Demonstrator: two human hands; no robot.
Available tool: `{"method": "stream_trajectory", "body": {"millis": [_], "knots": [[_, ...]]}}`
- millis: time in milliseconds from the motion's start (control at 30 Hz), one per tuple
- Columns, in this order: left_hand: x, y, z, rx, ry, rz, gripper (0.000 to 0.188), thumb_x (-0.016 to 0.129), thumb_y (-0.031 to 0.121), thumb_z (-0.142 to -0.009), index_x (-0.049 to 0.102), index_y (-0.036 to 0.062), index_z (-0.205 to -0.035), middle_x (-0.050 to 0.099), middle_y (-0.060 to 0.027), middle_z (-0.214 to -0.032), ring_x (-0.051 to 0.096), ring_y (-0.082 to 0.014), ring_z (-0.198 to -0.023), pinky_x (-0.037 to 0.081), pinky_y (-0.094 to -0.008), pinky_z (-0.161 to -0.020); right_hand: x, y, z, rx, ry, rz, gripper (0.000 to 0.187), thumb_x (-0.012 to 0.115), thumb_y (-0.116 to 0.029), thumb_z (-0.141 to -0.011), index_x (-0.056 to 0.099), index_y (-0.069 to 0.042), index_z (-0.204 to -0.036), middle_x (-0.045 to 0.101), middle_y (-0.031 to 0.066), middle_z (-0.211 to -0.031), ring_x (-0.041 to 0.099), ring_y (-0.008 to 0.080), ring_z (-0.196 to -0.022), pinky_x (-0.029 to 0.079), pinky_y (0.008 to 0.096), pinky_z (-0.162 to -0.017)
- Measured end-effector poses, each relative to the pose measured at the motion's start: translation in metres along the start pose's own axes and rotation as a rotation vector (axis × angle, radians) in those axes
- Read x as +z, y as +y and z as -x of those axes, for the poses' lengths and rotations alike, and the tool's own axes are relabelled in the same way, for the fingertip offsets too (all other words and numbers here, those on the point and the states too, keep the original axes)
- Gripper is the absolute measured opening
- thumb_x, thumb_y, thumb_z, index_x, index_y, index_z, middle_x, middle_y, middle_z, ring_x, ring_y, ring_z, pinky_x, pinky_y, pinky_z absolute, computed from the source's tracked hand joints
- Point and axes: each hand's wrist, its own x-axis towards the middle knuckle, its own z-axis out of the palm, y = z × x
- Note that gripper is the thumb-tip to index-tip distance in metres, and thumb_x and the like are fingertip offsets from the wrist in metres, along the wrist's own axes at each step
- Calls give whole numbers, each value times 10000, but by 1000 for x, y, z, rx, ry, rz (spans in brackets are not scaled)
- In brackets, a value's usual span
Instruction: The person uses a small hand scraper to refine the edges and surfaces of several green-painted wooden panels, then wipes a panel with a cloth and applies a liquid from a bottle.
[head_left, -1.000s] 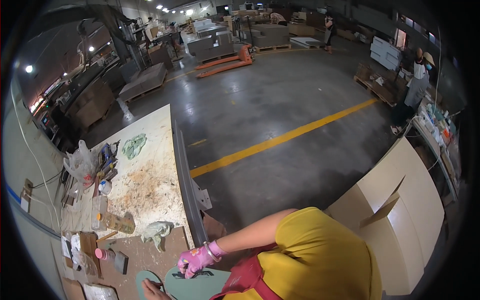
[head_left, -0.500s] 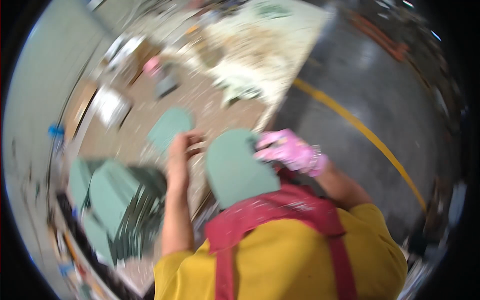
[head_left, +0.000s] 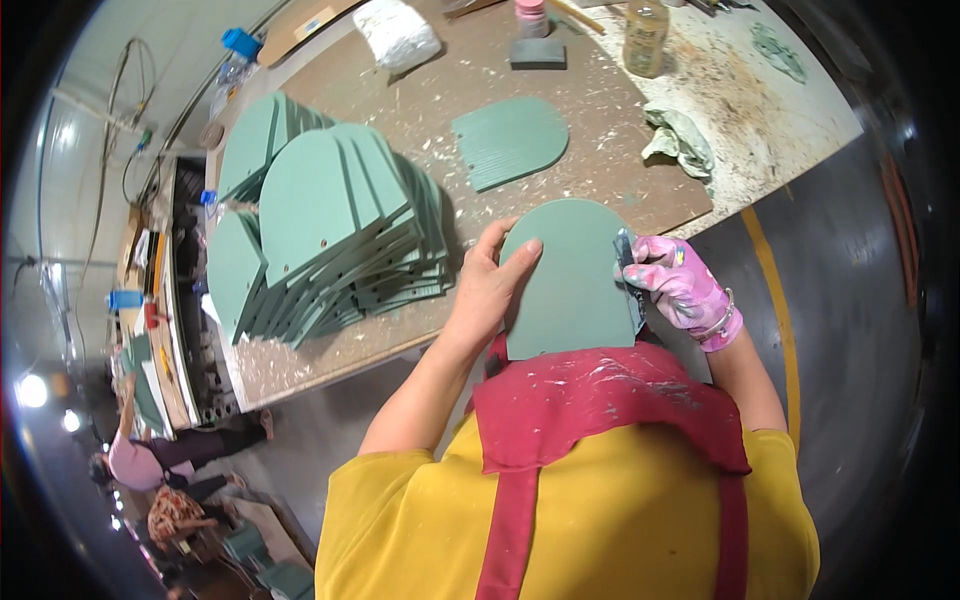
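Against the front of my red apron stands a green panel (head_left: pixel 572 285) with a rounded top and a straight bottom edge. My bare left hand (head_left: pixel 497 270) grips its left edge, thumb on the face and fingers behind. On the opposite edge, my right hand (head_left: pixel 672 285), in a stained pink glove, pinches a thin dark strip (head_left: pixel 632 268) along the panel's side; its exact kind cannot be made out. Another green panel (head_left: pixel 515 140), grooved on its upper face, lies flat on the table beyond my hands.
Stacks of green panels (head_left: pixel 325 205) lean at the left of the brown worktable (head_left: pixel 400 110). Farther back are a white plastic bundle (head_left: pixel 396 38), a grey block (head_left: pixel 538 54), a pink bottle (head_left: pixel 531 18), a clear jar (head_left: pixel 645 38) and a crumpled cloth (head_left: pixel 680 143). People (head_left: pixel 145 462) work at lower left.
My left hand has moved from beside the lying panel onto the held panel's left edge. The view has swung, so the table's things now appear farther up; the dark strip shows more clearly.
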Motion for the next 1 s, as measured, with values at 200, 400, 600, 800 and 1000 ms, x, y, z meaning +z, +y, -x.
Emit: {"method": "stream_trajectory", "body": {"millis": [200,400,600,800,1000], "knots": [[-4,-3,6,-112,64,240,260,530,210,-942,508,27,-1125,595,-41,-970,546,-94,-855,452,-233,-753,-2,11,-10,34,-62,33,60,631,-39,-805,573,-34,-823,611,20,-805,589,101,-779,458,232,-712],[-2,-20,0,-106,132,121,360,518,167,-946,443,42,-1275,560,-98,-1125,529,-125,-990,434,-257,-861,-13,20,-13,50,6,-44,54,639,-47,-827,592,-37,-851,622,10,-793,576,65,-715,445,196,-650],[-8,-8,-84,180,-261,-642,372,511,116,-907,515,52,-1274,598,-150,-1183,542,-211,-1092,399,-310,-952,-39,29,-8,-28,181,62,66,622,-50,-791,559,-38,-776,474,-18,-833,453,84,-804,382,242,-773],[10,-14,-158,40,-613,-895,343,542,122,-888,566,100,-1229,606,-138,-1176,559,-238,-1072,422,-336,-926,-75,47,1,47,372,-37,92,589,-83,-878,563,-32,-950,637,42,-867,592,84,-717,430,188,-569],[46,-43,-123,614,-264,-1342,443,661,317,-788,595,80,-1157,539,-130,-1146,487,-326,-1103,397,-432,-901,-94,58,-8,-42,362,210,125,592,-108,-878,586,-5,-948,620,12,-793,557,63,-691,437,206,-596]]}}
